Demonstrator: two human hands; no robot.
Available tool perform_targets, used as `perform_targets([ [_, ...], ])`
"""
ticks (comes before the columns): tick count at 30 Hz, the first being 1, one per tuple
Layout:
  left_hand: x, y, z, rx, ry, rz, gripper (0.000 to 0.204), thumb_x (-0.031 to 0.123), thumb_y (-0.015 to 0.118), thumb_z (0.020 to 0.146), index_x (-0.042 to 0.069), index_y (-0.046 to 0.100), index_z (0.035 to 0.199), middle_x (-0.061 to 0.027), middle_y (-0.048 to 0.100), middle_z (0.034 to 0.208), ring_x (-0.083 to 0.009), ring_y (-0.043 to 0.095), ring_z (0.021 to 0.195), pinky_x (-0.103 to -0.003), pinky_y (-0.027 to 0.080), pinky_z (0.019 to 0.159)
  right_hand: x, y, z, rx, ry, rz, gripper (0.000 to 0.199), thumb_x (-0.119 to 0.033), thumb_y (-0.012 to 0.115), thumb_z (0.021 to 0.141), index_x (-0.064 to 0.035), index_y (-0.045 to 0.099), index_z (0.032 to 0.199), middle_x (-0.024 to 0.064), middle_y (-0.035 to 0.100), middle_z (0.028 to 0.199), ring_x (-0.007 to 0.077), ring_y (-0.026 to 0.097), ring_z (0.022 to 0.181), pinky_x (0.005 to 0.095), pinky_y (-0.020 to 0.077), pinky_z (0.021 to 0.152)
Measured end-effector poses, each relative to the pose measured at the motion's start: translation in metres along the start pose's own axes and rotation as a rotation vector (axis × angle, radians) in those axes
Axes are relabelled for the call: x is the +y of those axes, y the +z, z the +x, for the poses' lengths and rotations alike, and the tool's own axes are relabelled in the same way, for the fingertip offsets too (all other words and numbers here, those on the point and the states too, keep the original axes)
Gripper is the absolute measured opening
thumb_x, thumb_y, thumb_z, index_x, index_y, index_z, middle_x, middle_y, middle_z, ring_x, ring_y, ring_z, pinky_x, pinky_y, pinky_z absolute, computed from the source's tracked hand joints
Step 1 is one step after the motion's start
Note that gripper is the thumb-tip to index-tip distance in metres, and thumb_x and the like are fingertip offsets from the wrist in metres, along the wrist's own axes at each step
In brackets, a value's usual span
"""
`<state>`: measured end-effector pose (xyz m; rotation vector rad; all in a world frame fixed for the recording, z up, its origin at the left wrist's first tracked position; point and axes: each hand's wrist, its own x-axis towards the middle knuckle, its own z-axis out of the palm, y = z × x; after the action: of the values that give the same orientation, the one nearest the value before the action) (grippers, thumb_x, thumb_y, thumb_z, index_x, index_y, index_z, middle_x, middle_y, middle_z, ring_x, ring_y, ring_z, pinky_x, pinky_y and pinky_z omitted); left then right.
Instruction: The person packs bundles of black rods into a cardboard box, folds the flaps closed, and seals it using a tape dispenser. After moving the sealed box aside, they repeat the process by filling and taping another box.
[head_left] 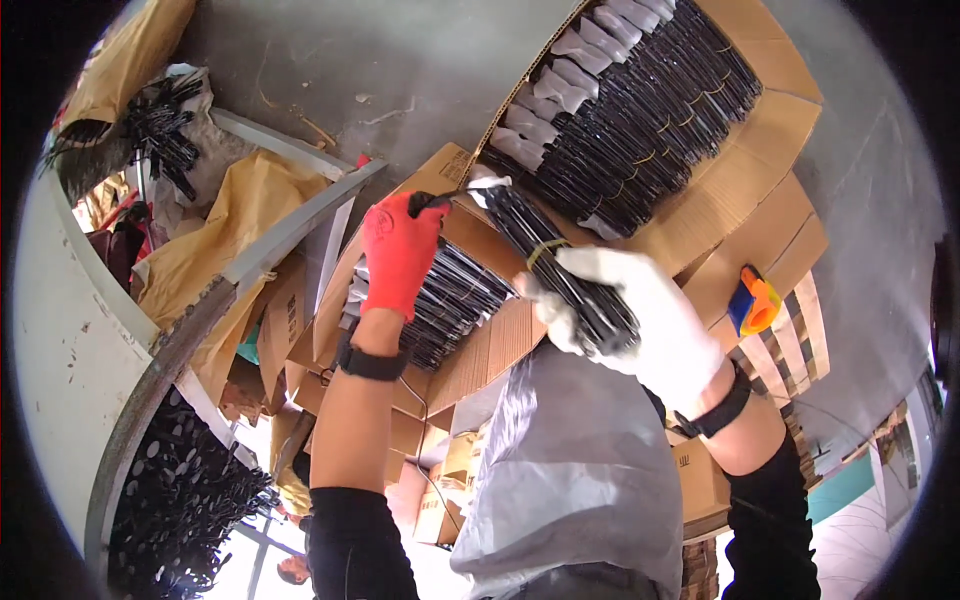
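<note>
My right hand (640,310), in a white glove, is wrapped round a bundle of thin black rods (530,225). A yellowish band (546,250) goes round the bundle, and white wrapping (488,184) covers its upper end. My left hand (400,240), in a red glove, is closed just left of that wrapped end. Something thin and dark runs from its fingers toward the wrapping; I cannot make out what it is. Below the hands, an open cardboard box (505,345) holds more black rods (450,300), partly hidden by my left wrist.
A large open carton (740,185) at the top right holds several banded rod bundles (640,120) with white-wrapped ends. An orange and blue tape dispenser (755,302) sits on cardboard at right. A metal frame bar (300,220) crosses the left side, near brown paper (245,205) and dark parts (180,490).
</note>
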<state>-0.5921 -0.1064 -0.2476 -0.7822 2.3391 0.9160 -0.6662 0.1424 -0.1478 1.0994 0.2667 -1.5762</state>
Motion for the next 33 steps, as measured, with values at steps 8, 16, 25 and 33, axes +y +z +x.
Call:
perform_targets([
  [8,-0.018,0.014,0.064,-0.077,0.158,0.590,0.032,0.026,0.066,0.080,0.004,0.071,0.102,-0.0178,0.070,0.099,-0.0322,0.069,0.085,-0.042,0.054,0.076,-0.002,-0.036,0.065,0.197,-0.218,-1.078,0.040,-0.008,0.057,0.091,0.0032,0.049,0.129,0.0183,0.064,0.096,0.0210,0.066,0.076,0.0301,0.0549,0.061],
  [16,-0.023,0.033,0.151,-0.386,0.094,0.681,0.037,0.032,0.067,0.078,0.007,0.072,0.105,-0.0178,0.068,0.113,-0.0381,0.065,0.105,-0.045,0.052,0.089,-0.028,-0.153,0.116,0.704,-0.674,-2.784,0.039,-0.008,0.051,0.092,-0.0016,0.051,0.131,0.0158,0.065,0.089,0.0278,0.068,0.067,0.0393,0.0547,0.056],
  [25,-0.002,0.067,0.185,-0.513,0.030,0.780,0.036,0.030,0.059,0.083,0.005,0.070,0.106,-0.0191,0.066,0.118,-0.0383,0.061,0.112,-0.043,0.051,0.091,-0.043,-0.127,0.213,0.663,-0.193,-2.552,0.021,-0.010,0.045,0.096,-0.0025,0.060,0.110,0.0219,0.071,0.098,0.0323,0.072,0.088,0.0437,0.0579,0.068],
  [33,-0.055,0.030,0.170,-0.242,0.309,0.688,0.032,0.033,0.059,0.088,0.007,0.070,0.101,-0.0186,0.069,0.105,-0.0394,0.064,0.098,-0.044,0.051,0.086,-0.072,-0.103,0.174,0.356,-0.242,-2.296,0.029,-0.019,0.058,0.091,0.0044,0.056,0.109,0.0254,0.068,0.095,0.0414,0.068,0.091,0.0496,0.0551,0.076],
])
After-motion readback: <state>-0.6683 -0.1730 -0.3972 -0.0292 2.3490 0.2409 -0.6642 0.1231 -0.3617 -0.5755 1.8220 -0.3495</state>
